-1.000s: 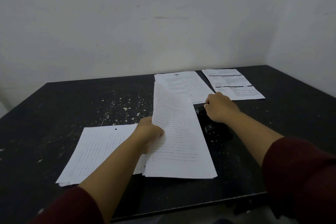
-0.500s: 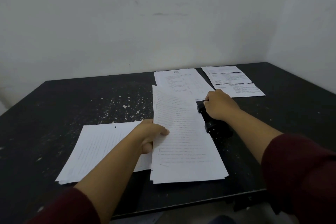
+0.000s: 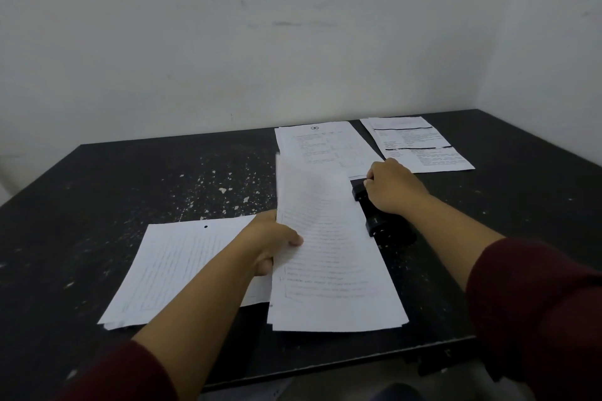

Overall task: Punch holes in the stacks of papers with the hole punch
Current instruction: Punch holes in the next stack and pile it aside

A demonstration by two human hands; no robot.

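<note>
Nearest the camera, two dark red sleeves reach over the front edge of a black table [image 3: 97, 205], whose top is scuffed and flecked with pale chips of missing paint, thickest just left of the held stack of papers [image 3: 329, 254]. That stack is white, printed with faint lines of text too blurred to read, and lies lengthwise away from the person, its near end flat on the table and its far end lifted a little. The left hand [image 3: 270, 241] is closed on the stack's left edge, thumb on top and fingers curled beneath. Left of the held stack, touching or slipping under its near corner, lies a punched stack [image 3: 176, 267] of white sheets with one small dark hole near its far edge; its print is also illegible. Just right of the held stack sits the black hole punch [image 3: 378, 221], long and low, set against the stack's right edge. The right hand [image 3: 394, 185] is closed down over the punch's far part, covering most of it. Beyond the held stack lie two more printed piles: a middle pile [image 3: 319, 143] headed by a small round emblem, and further right a far-right pile [image 3: 420, 143] crossed by dark bars, no words legible. Behind the table rises a plain, marked white wall [image 3: 260, 42].
</note>
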